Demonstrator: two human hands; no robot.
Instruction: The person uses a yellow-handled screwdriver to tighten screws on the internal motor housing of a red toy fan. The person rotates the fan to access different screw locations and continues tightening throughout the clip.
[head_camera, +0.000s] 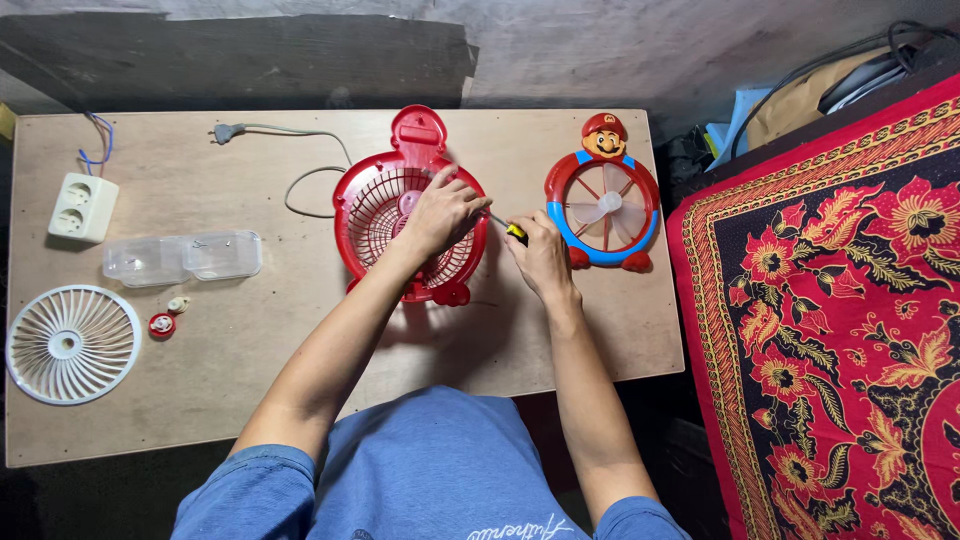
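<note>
**Two hands at a red fan housing on a wooden counter**

Seen from the head camera. The left hand (443, 212) lies on the red fan housing (377, 215), fingers curled over its grille and pressing it down near the middle of the counter (250, 340). The right hand (540, 258) is closed around a screwdriver (508, 229) with a yellow and black handle, its tip directed at the right rim of the housing. Just to the right stands the fan front (603, 200), a blue and red ring with pale blades and a cartoon figure on top. A grey power cord (290, 170) runs from the housing toward the far edge. At the left lie a white socket block (82, 206), a clear plastic box (182, 256), two small caps (167, 316) and a white round grille (72, 344). A red patterned cloth (830, 300) lies to the right of the counter.
</note>
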